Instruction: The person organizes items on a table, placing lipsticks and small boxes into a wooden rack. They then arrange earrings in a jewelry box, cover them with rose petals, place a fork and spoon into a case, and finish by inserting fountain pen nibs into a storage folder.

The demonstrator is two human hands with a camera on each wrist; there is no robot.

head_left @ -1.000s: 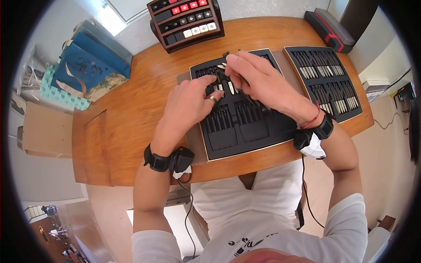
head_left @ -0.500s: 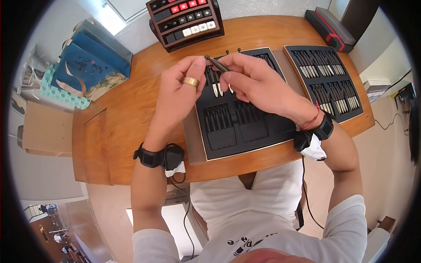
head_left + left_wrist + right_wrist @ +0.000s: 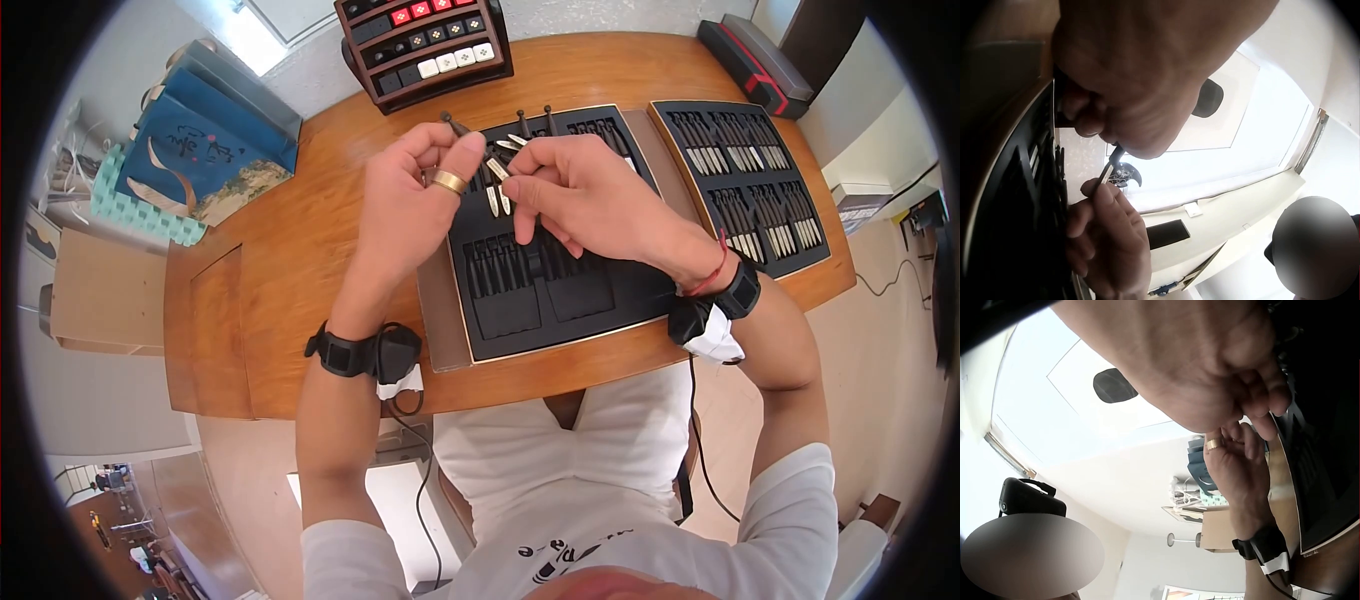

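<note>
Between my two hands is a slim dark stick (image 3: 498,170) with a knob at the far end and a pale, flat end. My left hand (image 3: 413,205), with a gold ring, pinches its dark knobbed part. The right hand (image 3: 590,190) pinches the pale end between thumb and index finger. In the left wrist view, part of the stick (image 3: 1107,172) spans the gap between both hands. Below lies a black slotted tray (image 3: 635,300) with similar dark sticks (image 3: 498,265) in its lower slots. Other pale-tipped sticks lie in the upper part, partly hidden by my hands.
A second tray (image 3: 705,185), full of pale-tipped sticks, lies at the right. Behind stand a wooden rack (image 3: 398,100) of small blocks and a long dark case (image 3: 752,70). A blue bag (image 3: 210,135) stands at the left of the wooden table (image 3: 300,310).
Both hands have risen from the tray with the stick held between them. Since half a second ago its pale end has come into sight, and the right fingers have shifted onto that end.
</note>
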